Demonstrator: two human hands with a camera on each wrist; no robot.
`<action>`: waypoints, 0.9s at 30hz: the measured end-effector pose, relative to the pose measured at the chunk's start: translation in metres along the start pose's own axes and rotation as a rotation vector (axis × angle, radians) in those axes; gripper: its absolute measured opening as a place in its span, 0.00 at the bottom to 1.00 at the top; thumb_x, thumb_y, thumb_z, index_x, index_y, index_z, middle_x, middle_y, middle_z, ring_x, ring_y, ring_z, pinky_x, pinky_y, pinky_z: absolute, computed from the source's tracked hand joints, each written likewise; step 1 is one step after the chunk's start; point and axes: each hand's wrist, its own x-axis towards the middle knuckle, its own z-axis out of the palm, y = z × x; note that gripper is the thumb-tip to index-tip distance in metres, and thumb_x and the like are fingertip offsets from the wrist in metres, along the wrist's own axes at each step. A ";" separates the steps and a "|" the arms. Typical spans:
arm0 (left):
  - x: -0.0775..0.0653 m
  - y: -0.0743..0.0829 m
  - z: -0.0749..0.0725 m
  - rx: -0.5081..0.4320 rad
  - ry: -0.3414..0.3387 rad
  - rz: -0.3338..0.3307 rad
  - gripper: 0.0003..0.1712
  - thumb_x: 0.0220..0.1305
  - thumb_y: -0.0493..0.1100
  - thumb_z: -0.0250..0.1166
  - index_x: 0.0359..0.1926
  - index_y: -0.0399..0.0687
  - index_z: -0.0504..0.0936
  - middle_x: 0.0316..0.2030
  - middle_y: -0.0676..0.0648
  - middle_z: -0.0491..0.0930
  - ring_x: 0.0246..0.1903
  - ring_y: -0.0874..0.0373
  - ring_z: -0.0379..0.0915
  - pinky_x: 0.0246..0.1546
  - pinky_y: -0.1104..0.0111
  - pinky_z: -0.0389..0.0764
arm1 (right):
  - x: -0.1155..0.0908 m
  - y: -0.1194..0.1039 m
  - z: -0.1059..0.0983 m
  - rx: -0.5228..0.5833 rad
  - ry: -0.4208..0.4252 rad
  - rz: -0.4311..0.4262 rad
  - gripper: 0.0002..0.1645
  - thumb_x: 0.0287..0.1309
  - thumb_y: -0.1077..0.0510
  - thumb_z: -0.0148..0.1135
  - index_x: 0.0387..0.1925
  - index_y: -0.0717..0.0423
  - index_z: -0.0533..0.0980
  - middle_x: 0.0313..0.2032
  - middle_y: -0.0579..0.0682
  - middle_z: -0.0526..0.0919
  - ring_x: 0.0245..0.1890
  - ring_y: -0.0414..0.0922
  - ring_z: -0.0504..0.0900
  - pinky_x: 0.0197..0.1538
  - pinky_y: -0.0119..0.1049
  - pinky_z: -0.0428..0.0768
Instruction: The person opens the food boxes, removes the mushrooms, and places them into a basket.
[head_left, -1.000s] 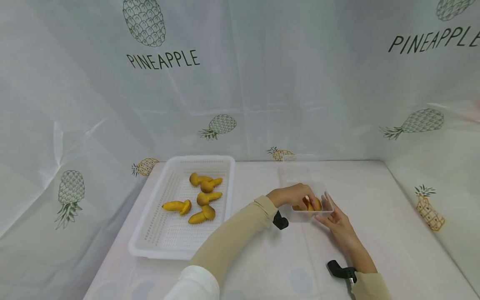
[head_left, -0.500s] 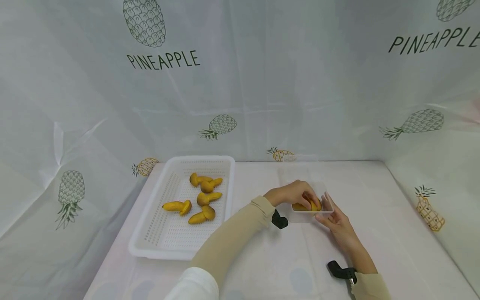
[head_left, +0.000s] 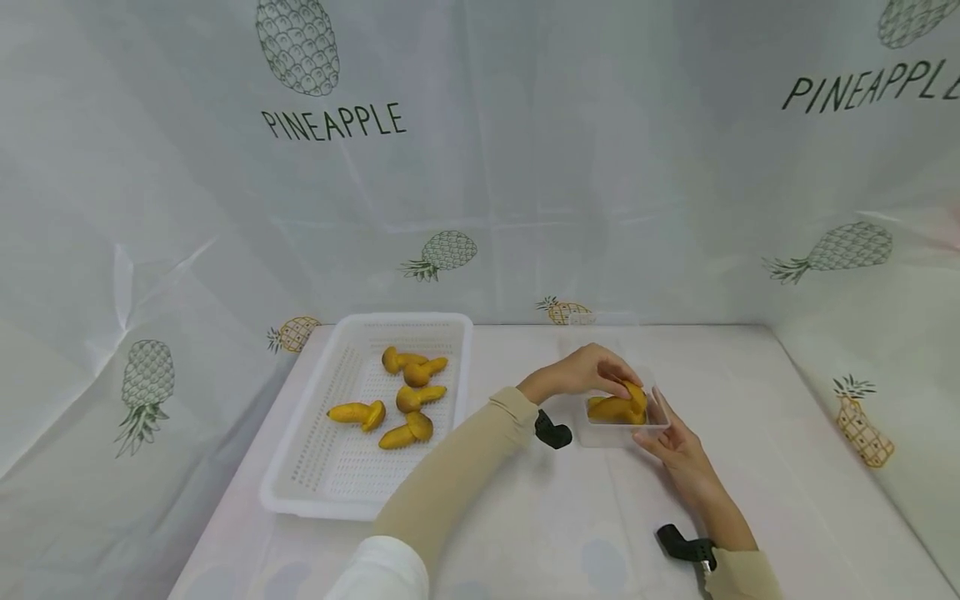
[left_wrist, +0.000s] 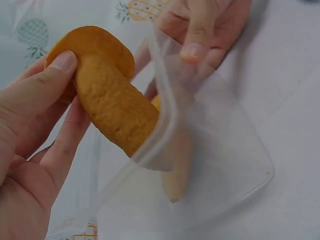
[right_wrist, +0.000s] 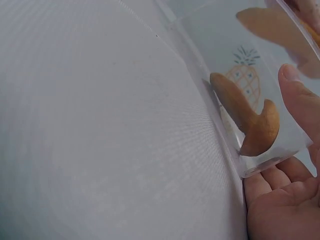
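My left hand (head_left: 587, 371) pinches a yellow-brown mushroom (left_wrist: 112, 95) by its cap, thumb on one side and fingers on the other. Its stem tilts down over the rim of a clear plastic box (left_wrist: 235, 155). Inside the box lies another mushroom (right_wrist: 243, 114), seen through the wall in the right wrist view. My right hand (head_left: 684, 457) holds the box at its right end, the thumb on one wall and the fingers around the corner.
A white perforated basket (head_left: 322, 483) stands on the left with several mushrooms (head_left: 407, 432) in it. Behind the box, a clear lid-like sheet (head_left: 600, 325) lies near the back edge. A pineapple-printed curtain (head_left: 525, 167) hangs behind the table.
My left hand has risen from inside the box, lifting the mushroom so that it shows above the rim. The right hand has kept its hold on the box.
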 end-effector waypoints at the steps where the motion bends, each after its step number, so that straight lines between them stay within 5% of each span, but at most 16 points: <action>1: -0.002 0.002 -0.002 -0.020 0.005 0.007 0.15 0.62 0.31 0.68 0.51 0.34 0.85 0.47 0.45 0.86 0.44 0.68 0.80 0.49 0.76 0.79 | 0.000 0.000 0.000 -0.004 -0.002 0.005 0.52 0.67 0.68 0.60 0.80 0.43 0.42 0.75 0.68 0.38 0.74 0.64 0.37 0.57 0.14 0.65; 16: -0.041 0.037 -0.054 -0.172 0.114 0.005 0.17 0.63 0.31 0.66 0.54 0.34 0.83 0.48 0.46 0.83 0.46 0.60 0.82 0.51 0.67 0.81 | 0.000 0.002 0.000 -0.098 0.022 0.044 0.51 0.68 0.61 0.62 0.80 0.48 0.42 0.76 0.65 0.43 0.76 0.52 0.43 0.60 0.14 0.61; 27: -0.096 0.047 -0.101 -0.197 0.169 0.014 0.17 0.65 0.29 0.65 0.54 0.30 0.82 0.49 0.41 0.84 0.49 0.52 0.81 0.53 0.60 0.81 | 0.000 0.001 0.000 -0.110 0.015 0.019 0.52 0.68 0.62 0.62 0.80 0.46 0.41 0.76 0.64 0.43 0.76 0.51 0.45 0.58 0.13 0.63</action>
